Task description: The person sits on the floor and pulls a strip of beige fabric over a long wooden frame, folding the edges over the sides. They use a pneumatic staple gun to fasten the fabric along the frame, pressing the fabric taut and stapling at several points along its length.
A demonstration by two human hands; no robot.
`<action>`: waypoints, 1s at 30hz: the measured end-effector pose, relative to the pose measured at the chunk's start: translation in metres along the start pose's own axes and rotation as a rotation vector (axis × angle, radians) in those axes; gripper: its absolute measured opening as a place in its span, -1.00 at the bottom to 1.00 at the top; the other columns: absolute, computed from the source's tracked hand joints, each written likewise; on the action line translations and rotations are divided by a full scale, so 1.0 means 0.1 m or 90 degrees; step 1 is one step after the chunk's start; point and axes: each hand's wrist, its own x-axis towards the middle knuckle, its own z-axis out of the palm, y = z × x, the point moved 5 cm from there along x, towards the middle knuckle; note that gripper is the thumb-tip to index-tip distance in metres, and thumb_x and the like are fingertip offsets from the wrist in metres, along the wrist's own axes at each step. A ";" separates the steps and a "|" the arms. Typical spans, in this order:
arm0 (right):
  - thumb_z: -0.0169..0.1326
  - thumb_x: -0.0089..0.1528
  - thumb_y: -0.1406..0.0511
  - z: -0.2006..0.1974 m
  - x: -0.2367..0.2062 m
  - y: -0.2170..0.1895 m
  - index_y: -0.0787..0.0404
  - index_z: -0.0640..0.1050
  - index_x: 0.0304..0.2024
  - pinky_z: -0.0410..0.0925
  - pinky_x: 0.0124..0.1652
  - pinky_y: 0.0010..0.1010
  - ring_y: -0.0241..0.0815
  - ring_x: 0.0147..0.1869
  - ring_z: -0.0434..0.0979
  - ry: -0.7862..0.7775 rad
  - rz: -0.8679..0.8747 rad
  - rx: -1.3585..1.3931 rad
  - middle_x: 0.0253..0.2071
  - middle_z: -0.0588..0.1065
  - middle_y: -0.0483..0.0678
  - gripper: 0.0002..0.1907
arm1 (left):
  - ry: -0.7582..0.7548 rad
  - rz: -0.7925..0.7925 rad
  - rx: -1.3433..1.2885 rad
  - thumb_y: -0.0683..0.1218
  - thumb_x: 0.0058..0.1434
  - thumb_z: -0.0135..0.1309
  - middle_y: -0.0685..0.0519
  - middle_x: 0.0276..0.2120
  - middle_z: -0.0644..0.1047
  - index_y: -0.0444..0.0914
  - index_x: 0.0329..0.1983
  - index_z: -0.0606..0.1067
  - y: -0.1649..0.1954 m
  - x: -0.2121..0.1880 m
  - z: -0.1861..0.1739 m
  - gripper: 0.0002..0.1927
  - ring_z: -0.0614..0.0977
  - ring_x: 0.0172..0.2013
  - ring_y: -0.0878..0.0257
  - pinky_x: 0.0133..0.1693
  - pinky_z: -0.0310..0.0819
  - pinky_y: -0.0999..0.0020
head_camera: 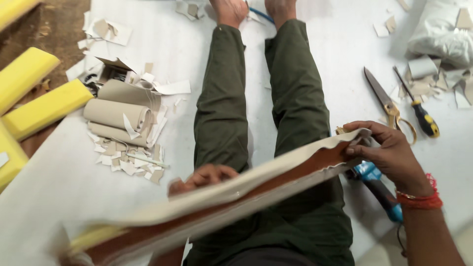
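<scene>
Across the lower half of the frame runs a long padded strip (236,197), cream fabric folded over a brown core, with a wavy cut edge and a yellow end at lower left. At its right end the right hand (389,152) pinches the fabric edge; the left hand (204,177), at centre, grips it from behind, above green trousers (221,113). Scissors (389,106) lie at right.
</scene>
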 end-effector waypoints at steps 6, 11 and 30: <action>0.25 0.13 0.40 0.16 0.67 0.13 0.22 0.55 0.14 0.48 -0.18 -0.48 -0.35 -0.13 0.58 0.006 -0.043 0.030 -0.10 0.57 -0.18 -0.51 | 0.068 -0.269 0.314 0.23 -0.18 0.33 -0.16 0.53 0.09 -0.24 0.59 -0.08 -0.18 0.31 -0.07 0.33 0.13 0.51 0.00 0.43 -0.04 0.09; 0.12 0.35 0.18 0.45 1.19 0.47 0.24 0.38 0.36 0.43 0.07 -0.40 -0.25 0.05 0.55 -0.045 -0.044 0.430 0.02 0.53 -0.04 -0.43 | 0.022 -0.187 0.446 0.30 -0.06 0.33 -0.19 0.57 0.03 -0.26 0.62 -0.11 0.07 0.31 -0.22 0.34 0.07 0.55 -0.03 0.49 -0.15 0.03; 0.11 0.40 0.34 2.03 0.96 -0.06 0.27 0.56 0.06 0.14 -0.39 -0.52 -0.40 -0.38 0.24 -0.078 0.001 0.324 -0.32 0.42 -0.23 -0.79 | 0.063 0.179 0.620 0.05 0.00 0.30 0.00 0.66 -0.05 -0.17 0.69 -0.10 0.61 0.93 -0.17 0.24 -0.01 0.63 0.16 0.57 -0.15 0.23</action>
